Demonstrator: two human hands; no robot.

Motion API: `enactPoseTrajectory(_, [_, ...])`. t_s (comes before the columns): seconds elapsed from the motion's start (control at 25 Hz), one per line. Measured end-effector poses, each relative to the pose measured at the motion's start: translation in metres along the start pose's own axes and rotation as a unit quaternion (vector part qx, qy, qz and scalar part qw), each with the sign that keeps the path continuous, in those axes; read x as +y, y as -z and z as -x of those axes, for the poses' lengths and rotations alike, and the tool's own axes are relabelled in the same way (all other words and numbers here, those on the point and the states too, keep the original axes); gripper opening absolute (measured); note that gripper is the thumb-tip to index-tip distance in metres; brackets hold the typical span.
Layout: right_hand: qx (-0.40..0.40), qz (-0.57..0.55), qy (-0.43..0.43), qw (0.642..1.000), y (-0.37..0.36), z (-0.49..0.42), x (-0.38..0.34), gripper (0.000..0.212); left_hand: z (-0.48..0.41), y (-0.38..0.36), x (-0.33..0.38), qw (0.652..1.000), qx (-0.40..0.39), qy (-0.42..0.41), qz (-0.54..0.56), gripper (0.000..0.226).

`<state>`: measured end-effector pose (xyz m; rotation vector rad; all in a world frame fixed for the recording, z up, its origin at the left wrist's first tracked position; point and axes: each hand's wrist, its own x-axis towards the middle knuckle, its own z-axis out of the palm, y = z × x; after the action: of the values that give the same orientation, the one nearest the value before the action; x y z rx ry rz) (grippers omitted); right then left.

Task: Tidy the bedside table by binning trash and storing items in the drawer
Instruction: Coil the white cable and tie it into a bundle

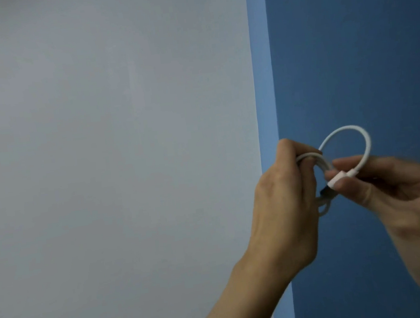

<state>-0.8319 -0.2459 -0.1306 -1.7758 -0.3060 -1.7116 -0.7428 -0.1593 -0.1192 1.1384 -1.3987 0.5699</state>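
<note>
1. Head view: your left hand [284, 202] grips the coiled white charging cable [357, 133], raised before the blue wall [361, 50].
2. Your right hand [401, 189] pinches its plug [337, 179] between thumb and fingers [345, 163].

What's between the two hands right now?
Head view: only the white cable, looping from the left hand to the right hand, which pinches its plug.

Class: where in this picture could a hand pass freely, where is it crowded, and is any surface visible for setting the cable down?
Free: left of the left hand, before the pale wall, and above the cable, before the blue wall. Crowded: between the hands, where the right hand pinches the plug. No set-down surface shows.
</note>
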Motion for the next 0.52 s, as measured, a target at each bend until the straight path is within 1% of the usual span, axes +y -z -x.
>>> enactPoseTrajectory(0.08, [0.021,0.05,0.008,0.999,-0.002,0.001,0.002,0.032,0.0,-0.003,0.002,1.0,-0.012,-0.003,0.01,0.015])
enactPoseTrajectory(0.16, [0.033,0.132,0.059,0.989,-0.005,0.001,0.0,0.018,0.001,-0.003,0.002,0.999,-0.006,0.0,0.035,0.013])
enactPoseTrajectory(0.24, [0.049,0.157,0.092,0.982,-0.008,0.002,0.005,0.01,0.002,-0.004,0.002,0.999,0.003,-0.001,0.05,0.013])
enactPoseTrajectory(0.28, [0.053,0.135,0.081,0.986,-0.01,0.002,0.006,0.01,0.003,-0.005,0.003,0.999,0.003,-0.004,0.051,0.013])
enactPoseTrajectory(0.32, [0.05,0.087,0.051,0.994,-0.013,0.003,0.006,0.014,0.004,-0.006,0.004,0.998,-0.001,-0.006,0.055,0.014])
enactPoseTrajectory(0.4, [0.023,-0.046,-0.017,0.999,-0.016,0.003,0.009,0.032,0.006,-0.007,0.005,0.997,-0.008,-0.007,0.077,0.015])
enactPoseTrajectory(0.44, [0.005,-0.095,-0.049,0.994,-0.016,0.002,0.01,0.034,0.006,-0.008,0.005,0.996,-0.01,-0.005,0.084,0.016])
enactPoseTrajectory(0.48, [-0.016,-0.119,-0.074,0.99,-0.015,0.0,0.007,0.031,0.007,-0.008,0.005,0.996,-0.011,-0.002,0.087,0.016])
enactPoseTrajectory(0.52, [-0.042,-0.116,-0.086,0.989,-0.014,-0.002,0.005,0.028,0.008,-0.008,0.003,0.996,-0.009,0.001,0.087,0.016])
